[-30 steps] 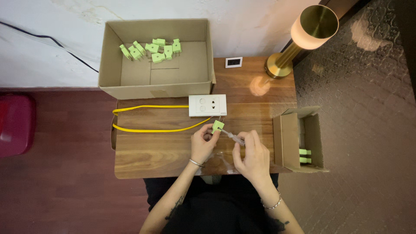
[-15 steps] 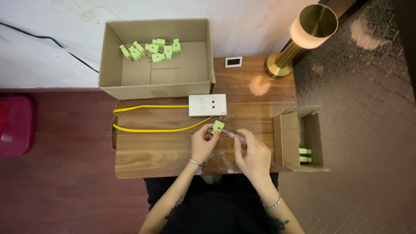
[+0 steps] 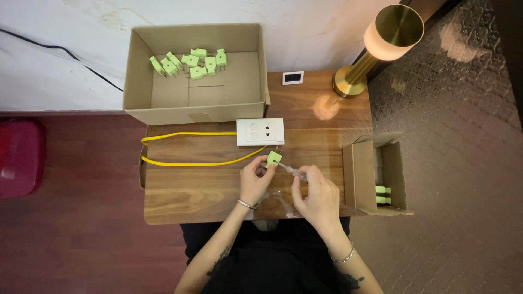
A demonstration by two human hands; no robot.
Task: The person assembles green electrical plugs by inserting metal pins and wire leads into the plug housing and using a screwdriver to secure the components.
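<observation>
**Probing a Green Plug Adapter at the Work Table**

While your left hand (image 3: 256, 182) pinches the green plug adapter (image 3: 273, 158) between thumb and fingers, it holds the part just above the table (image 3: 201, 190), a little in front of the white socket plate (image 3: 260, 132). Your right hand (image 3: 317, 197) is closed around a slim clear-handled tester screwdriver (image 3: 294, 172), with its tip aimed at the adapter; whether the tip touches the adapter cannot be told from this view.

Judged from this arrangement, the step in hand is the checking or adjusting of one adapter with the tool. A further move calls for a steady left-hand pinch, so that the small part does not twist, and for fine alignment of the tool tip with the adapter's face. A slip would push the part out of your fingers.

Moving outward, note the following:

- The white socket plate lies flat beyond your hands, with a yellow cable (image 3: 190, 148) looping from it toward the left edge of the table.
- A large open cardboard box (image 3: 196, 111) stands at the far left of the table and holds a cluster of loose green adapters (image 3: 190, 61) near its back wall.
- A small open cardboard box (image 3: 359, 171) lies on its side at the right edge, with two green adapters (image 3: 383, 195) inside.
- A brass lamp (image 3: 389, 32), lit, stands at the far right corner.
</observation>
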